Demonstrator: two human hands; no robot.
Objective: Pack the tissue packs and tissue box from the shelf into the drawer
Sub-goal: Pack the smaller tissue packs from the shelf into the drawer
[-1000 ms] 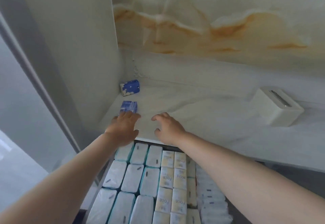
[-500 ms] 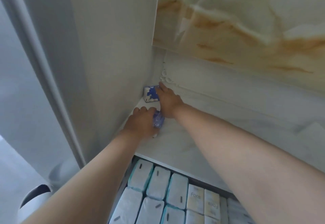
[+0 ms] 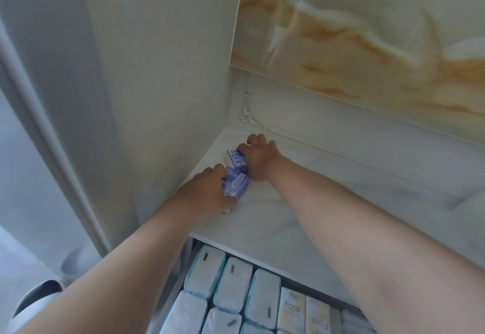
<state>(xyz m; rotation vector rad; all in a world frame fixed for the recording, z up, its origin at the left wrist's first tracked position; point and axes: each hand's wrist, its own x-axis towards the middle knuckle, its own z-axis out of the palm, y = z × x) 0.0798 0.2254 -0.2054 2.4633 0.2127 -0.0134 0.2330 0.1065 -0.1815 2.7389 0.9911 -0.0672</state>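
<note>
Two small blue tissue packs lie in the left back corner of the white marble shelf (image 3: 328, 202). My left hand (image 3: 207, 194) grips the nearer blue pack (image 3: 236, 184), fingers curled round it. My right hand (image 3: 258, 159) grips the farther blue pack (image 3: 235, 158) close to the side wall. Both packs are partly hidden by my fingers. Below the shelf edge the open drawer (image 3: 189, 263) holds rows of white tissue packs (image 3: 232, 284) and several yellow ones (image 3: 292, 308). The tissue box is out of view.
A white side wall (image 3: 162, 97) stands directly left of the packs, and a marbled orange-white panel (image 3: 367, 32) rises behind the shelf. A grey rounded object (image 3: 34, 299) sits on the floor at lower left.
My right hand has curled round the farther pack and drawn it slightly toward me. My left hand has tightened on the nearer pack, which now shows more of its label. The view has moved closer.
</note>
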